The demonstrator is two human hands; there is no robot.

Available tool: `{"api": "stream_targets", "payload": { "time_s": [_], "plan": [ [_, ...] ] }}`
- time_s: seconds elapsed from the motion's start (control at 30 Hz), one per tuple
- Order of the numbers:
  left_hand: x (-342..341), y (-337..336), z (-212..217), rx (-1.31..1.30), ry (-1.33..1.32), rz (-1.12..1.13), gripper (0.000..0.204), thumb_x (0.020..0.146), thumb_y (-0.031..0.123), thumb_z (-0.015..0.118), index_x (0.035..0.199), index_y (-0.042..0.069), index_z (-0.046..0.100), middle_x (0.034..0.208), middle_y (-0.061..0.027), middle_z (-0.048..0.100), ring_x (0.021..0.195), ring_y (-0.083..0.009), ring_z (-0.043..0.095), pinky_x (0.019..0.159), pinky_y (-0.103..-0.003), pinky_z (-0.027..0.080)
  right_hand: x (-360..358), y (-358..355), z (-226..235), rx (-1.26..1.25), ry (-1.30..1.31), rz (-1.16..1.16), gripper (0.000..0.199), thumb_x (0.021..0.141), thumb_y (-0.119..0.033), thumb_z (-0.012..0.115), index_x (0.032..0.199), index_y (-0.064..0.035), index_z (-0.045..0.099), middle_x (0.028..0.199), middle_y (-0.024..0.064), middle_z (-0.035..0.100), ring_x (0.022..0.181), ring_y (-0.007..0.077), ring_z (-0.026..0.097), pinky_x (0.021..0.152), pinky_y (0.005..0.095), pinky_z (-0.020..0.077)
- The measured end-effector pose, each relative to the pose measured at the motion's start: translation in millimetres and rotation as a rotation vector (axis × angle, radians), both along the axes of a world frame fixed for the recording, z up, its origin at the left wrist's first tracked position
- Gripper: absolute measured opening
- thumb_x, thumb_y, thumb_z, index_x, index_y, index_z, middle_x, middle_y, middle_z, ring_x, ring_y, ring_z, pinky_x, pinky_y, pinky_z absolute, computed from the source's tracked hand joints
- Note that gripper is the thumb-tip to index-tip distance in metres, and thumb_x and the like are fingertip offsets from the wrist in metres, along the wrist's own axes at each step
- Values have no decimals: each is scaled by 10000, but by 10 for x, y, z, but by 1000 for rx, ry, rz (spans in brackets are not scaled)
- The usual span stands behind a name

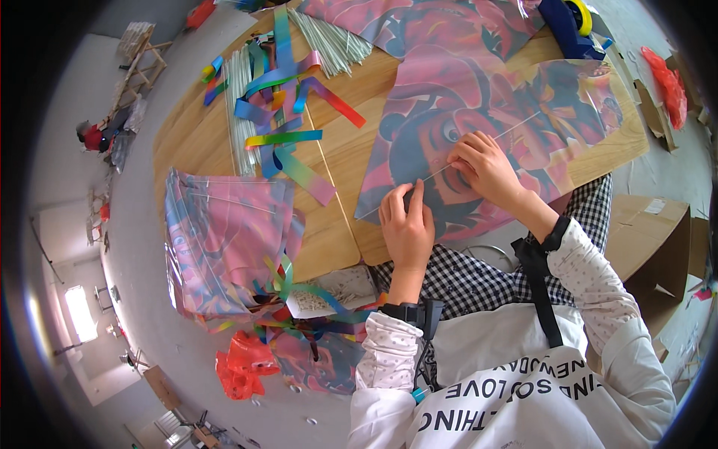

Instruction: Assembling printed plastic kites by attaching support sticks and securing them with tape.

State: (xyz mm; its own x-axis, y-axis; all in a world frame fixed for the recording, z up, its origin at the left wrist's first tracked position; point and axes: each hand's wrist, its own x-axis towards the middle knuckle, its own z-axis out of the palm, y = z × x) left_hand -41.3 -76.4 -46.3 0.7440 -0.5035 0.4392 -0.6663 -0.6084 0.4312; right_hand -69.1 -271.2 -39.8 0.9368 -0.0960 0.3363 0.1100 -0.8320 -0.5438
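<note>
A glossy sheet (426,142), printed with a large-eyed cartoon face in pink and blue, lies on the wooden table; it looks like a kite sail. Across it slants a thin white rod (516,127). My left hand (407,224) rests on the sheet's near part, fingers apart and bent, their tips at the rod. Farther along to the right, my right hand (482,166) has its fingers drawn together on the rod. Its fingertips are partly hidden by the hand.
Rainbow ribbons (284,138) and bundles of white rods (333,39) lie on the table (355,97). Stacked printed sheets (232,239) hang over its left edge. A blue tape dispenser (565,30) stands at the far right. Cardboard boxes (643,232) are beside me.
</note>
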Motion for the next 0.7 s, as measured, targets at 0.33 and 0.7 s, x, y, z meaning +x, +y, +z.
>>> {"api": "stream_targets", "payload": {
  "time_s": [0.33,0.7],
  "plan": [
    [2,9,12,12,-7,3,331,784,-14,593,1104,27,663,1058,-95,548,985,-286,542,840,-400,463,-34,23,-9,37,-110,-23,126,789,-56,645,903,-104,623,967,39,583,950,257,544,841,372,440],
    [0,-9,1,16,12,-19,375,791,-19,573,1158,32,636,1093,-93,528,1012,-289,533,856,-399,468,-26,13,-10,53,-112,-29,108,786,-59,641,882,-104,619,952,36,575,941,254,543,835,369,441]
  ]
}}
